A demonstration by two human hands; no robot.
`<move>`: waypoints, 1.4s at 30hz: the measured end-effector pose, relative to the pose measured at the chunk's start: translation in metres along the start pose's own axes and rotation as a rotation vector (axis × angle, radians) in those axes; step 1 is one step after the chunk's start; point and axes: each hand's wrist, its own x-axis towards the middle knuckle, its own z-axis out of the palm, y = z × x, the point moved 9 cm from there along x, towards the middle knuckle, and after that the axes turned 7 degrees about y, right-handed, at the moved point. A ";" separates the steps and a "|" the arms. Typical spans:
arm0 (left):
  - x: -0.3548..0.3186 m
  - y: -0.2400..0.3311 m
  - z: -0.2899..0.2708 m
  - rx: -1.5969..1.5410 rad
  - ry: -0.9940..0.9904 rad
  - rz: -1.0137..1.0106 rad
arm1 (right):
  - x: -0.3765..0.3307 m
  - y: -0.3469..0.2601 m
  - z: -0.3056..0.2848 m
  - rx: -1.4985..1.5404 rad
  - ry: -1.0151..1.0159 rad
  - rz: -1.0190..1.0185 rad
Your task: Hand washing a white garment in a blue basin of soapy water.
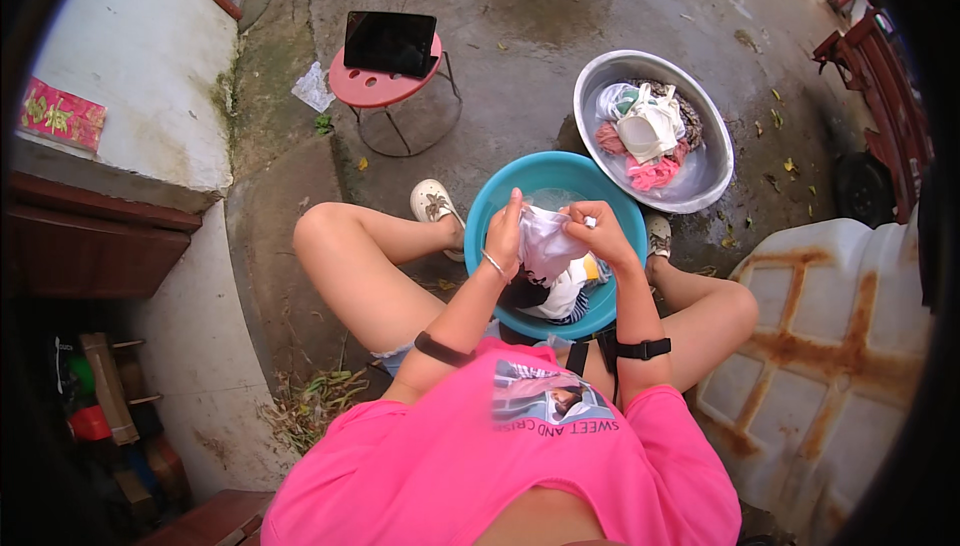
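Pale lilac-white cloth (545, 243) held between left hand (507, 238) and right hand (601, 231)

Both arms are bent at the elbow, forearms angling inward so that the two hands nearly meet over a round turquoise plastic basin (492, 189). The left forearm slants up and to the right, a thin pale bracelet (493, 263) at its wrist and a black band (443, 351) nearer the elbow. That hand is clamped on the cloth's left side, its foremost fingertip pointing away from the body; I can't make out how all its other fingers lie.

The right forearm rises more steeply, leaning a little left, with a black buckled strap (643, 349) around it. Its fingers are curled together, clenched on the cloth's right end, knuckles outward. The cloth spans the short gap between the hands; from here I can't tell whether its lower edge touches the mixed white, dark and striped laundry (567, 298) in the basin.

The basin sits between the bent, spread knees. Just beyond it, to the right, stands a wide silver metal basin (714, 171) holding white and pink garments (650, 131).
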 end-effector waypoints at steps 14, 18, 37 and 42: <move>-0.044 -0.004 0.038 0.178 -0.070 0.018 | 0.000 -0.013 -0.011 -0.480 0.646 -0.195; -0.021 -0.017 0.027 0.140 -0.047 0.042 | -0.027 -0.065 0.034 -0.336 0.618 -0.491; -0.008 0.044 0.004 0.198 -0.164 0.035 | -0.014 0.034 -0.078 -0.067 0.327 0.260; -0.006 0.061 -0.002 0.140 -0.046 0.184 | -0.020 0.026 -0.102 -0.398 0.672 0.176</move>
